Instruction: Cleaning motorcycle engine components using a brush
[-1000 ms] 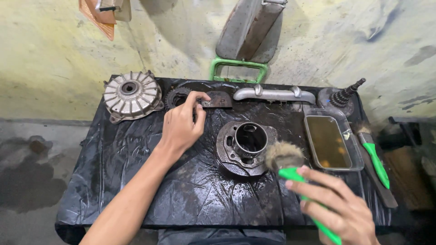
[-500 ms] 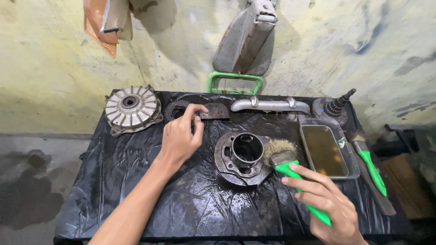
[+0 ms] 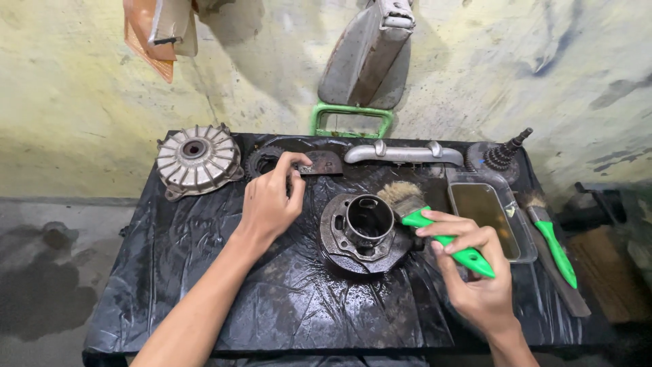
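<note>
black plastic-covered table (image 3: 204, 285), two green brushes, right hand (image 3: 475, 278) grip pinching one brush (image 3: 435, 228), left hand (image 3: 272, 200) grip pinching flat plate (image 3: 320, 163)

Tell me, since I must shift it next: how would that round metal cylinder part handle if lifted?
The cylinder part is thick metal, so probably heavy for its size. It looks wet and oily, so likely slippery. It sits on a broad flange, so it should hardly tip or roll.
</note>
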